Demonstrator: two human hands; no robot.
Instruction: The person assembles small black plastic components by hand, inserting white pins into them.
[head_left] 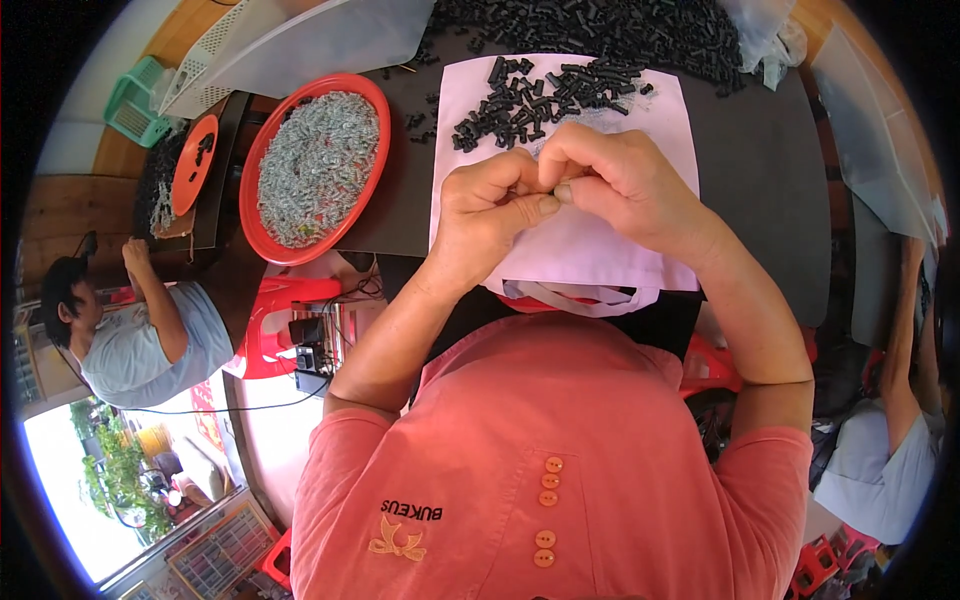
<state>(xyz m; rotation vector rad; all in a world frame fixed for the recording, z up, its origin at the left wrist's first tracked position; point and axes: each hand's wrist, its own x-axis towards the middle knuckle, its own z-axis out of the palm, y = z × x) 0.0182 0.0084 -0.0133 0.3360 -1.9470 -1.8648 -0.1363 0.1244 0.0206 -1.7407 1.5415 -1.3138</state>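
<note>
Over a pink cloth bag (pixel 462 90) spread on the dark table, my left hand (pixel 487 208) and my right hand (pixel 622 185) meet, thumbs and forefingers pinched together. A tiny dark thing shows between the fingertips of my right hand; its kind is too small to make out. Whatever my left fingertips hold is hidden. Just beyond my hands, small black plastic parts (pixel 530 108) lie loose on the bag, with some small greyish pieces at their right. To the left stands a red round tray (pixel 250 215) full of small silvery metal pieces (pixel 315 170).
A large heap of black parts (pixel 610 30) covers the table's far side. Clear plastic bags (pixel 765 40) lie at the far right. At left, another person (pixel 160 330) sits by an orange tray (pixel 190 175) and a green basket (pixel 138 100). Another person's arm (pixel 900 330) shows at the right edge.
</note>
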